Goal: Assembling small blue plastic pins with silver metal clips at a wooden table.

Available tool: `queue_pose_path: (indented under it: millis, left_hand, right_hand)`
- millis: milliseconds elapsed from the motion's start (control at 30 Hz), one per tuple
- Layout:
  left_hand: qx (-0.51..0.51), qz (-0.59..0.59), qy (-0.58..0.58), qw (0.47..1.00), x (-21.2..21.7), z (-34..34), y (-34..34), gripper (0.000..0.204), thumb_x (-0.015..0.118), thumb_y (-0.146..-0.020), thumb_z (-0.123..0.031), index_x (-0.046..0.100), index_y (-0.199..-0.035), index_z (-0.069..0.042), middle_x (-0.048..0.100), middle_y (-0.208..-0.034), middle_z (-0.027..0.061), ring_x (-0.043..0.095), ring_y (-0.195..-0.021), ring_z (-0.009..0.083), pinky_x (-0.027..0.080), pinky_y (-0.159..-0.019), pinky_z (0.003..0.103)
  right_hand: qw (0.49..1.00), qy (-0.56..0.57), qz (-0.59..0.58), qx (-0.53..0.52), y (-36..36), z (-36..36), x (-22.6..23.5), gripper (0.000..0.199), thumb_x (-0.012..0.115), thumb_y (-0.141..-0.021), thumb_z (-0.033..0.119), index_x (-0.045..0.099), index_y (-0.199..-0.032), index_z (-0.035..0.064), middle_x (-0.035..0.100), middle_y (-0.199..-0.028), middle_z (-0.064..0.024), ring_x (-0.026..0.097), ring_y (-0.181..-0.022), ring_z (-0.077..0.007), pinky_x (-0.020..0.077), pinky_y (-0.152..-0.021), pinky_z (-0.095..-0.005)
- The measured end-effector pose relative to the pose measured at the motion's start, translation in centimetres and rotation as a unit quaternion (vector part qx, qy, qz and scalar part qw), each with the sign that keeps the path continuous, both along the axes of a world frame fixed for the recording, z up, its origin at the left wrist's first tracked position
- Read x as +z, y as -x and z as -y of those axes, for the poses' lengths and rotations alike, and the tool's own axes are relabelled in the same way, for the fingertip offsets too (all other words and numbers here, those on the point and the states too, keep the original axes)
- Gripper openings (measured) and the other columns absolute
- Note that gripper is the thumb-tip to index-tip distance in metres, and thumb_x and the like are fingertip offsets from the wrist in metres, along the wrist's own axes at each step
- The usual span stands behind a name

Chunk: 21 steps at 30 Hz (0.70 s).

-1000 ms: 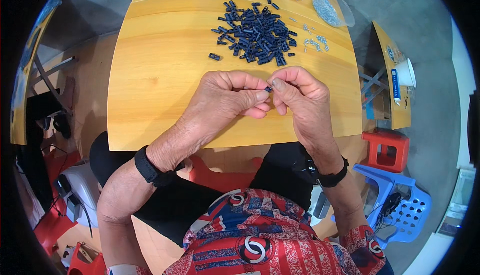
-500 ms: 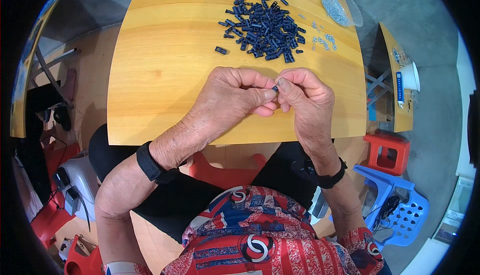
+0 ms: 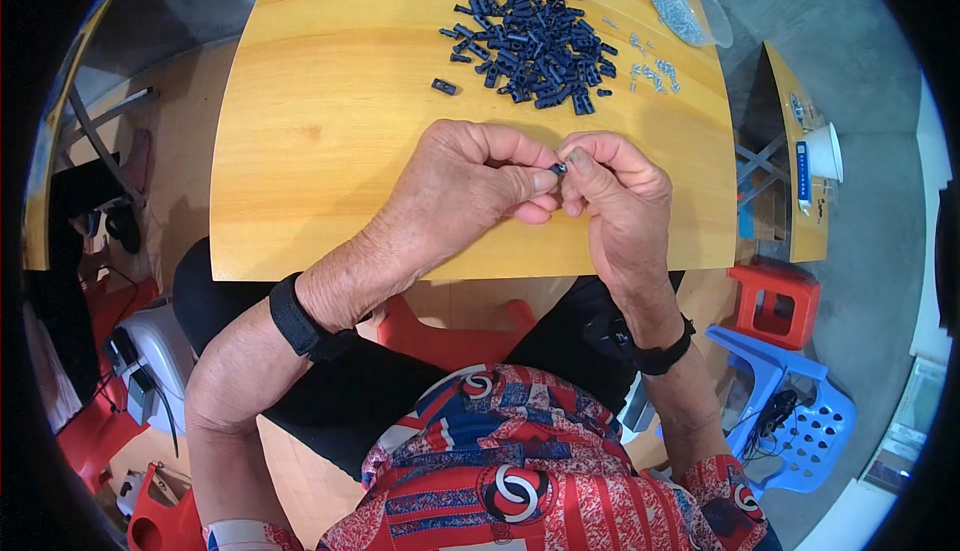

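A small dark part (image 3: 558, 167) is pinched between the closed fingertips of the left hand (image 3: 465, 186) and right hand (image 3: 617, 191), above the wooden table (image 3: 330, 151).

Wooden table (image 3: 330, 151), yellow-orange top, front edge curved by the lens. Grey concrete floor (image 3: 860, 81) around it. Second wooden table (image 3: 790, 211) to the right. Red plastic stool (image 3: 775, 306) and blue plastic chair (image 3: 800, 421) at lower right. Another red stool (image 3: 440, 326) under the table edge. Even, bright light.
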<state>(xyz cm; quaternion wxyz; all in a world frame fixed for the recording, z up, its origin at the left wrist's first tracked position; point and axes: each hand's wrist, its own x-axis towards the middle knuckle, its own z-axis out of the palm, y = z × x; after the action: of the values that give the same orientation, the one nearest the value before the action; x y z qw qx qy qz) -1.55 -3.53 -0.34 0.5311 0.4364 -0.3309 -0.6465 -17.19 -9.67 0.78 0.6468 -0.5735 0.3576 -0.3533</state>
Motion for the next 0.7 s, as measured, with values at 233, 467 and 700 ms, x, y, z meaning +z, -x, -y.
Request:
queue_pose_path:
  millis: [233, 467, 700]
  left_hand:
    - [0.003, -0.011, 0.004, 1.0, -0.34, -0.1, 0.1, 0.017, 0.059, -0.087, -0.006, 0.063, -0.099, 0.005, 0.066, -0.086, 0.0114, 0.064, -0.075, 0.013, 0.054, -0.069, 0.023]
    - [0.009, -0.004, -0.005, 1.0, -0.3, -0.21, 0.11, 0.017, 0.06, -0.087, -0.006, 0.063, -0.099, 0.005, 0.066, -0.084, 0.0104, 0.064, -0.074, 0.0123, 0.054, -0.068, 0.022]
    - [0.011, 0.001, 0.0, 1.0, -0.47, -0.31, 0.11, 0.016, 0.061, -0.086, -0.007, 0.063, -0.097, 0.005, 0.065, -0.083, 0.0092, 0.063, -0.073, 0.0115, 0.054, -0.066, 0.022]
  right_hand:
    - [1.0, 0.028, -0.001, -0.011, -0.16, -0.2, -0.31, 0.009, 0.062, -0.085, 0.008, 0.063, -0.087, -0.0007, 0.06, -0.071, -0.0019, 0.051, -0.06, -0.0061, 0.0412, -0.052, -0.0194]
    - [0.972, 0.21, -0.097, -0.031, -0.24, 0.0, -0.72, 0.005, 0.064, -0.082, 0.004, 0.061, -0.081, 0.0006, 0.06, -0.075, -0.0028, 0.054, -0.064, -0.0086, 0.0444, -0.056, -0.0212]
    - [0.887, 0.438, -0.145, -0.011, -0.32, 0.35, -0.55, 0.008, 0.066, -0.076, -0.002, 0.059, -0.079, -0.0004, 0.06, -0.076, -0.0096, 0.058, -0.066, -0.0177, 0.0465, -0.058, -0.0246]
